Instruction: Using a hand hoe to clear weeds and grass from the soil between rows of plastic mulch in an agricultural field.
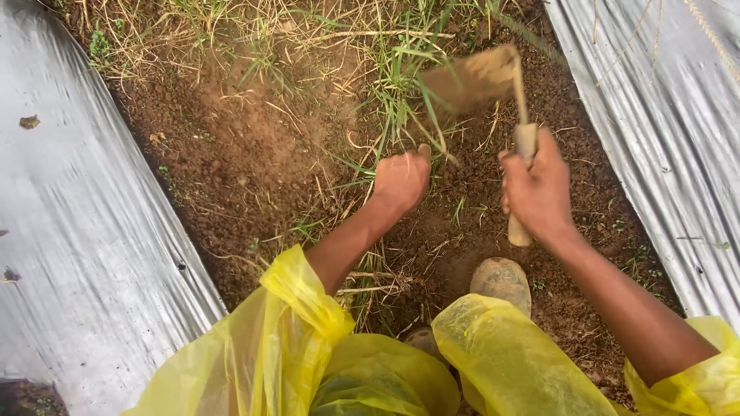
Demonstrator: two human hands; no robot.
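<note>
Head view: the right hand (539, 192), right of centre in the frame, has its fingers wrapped fully around the wooden handle of a small hand hoe (493, 100). The handle end projects below the fist, and the soil-caked blade sits raised at upper centre-right, blurred, above the grass. The left hand (401, 181), at centre frame, has its fingers closed around a tuft of green grass (401, 92) growing out of the strip of brown soil (247, 169); the blades extend toward the top of the frame. The soil strip runs from the top edge down to lower centre, bordered by silver plastic mulch sheeting (85, 231) at left and at upper right. Both arms emerge from yellow raincoat sleeves (293, 323) along the bottom edge. A muddy boot toe (501, 281) rests on the soil just below the right hand.
</note>
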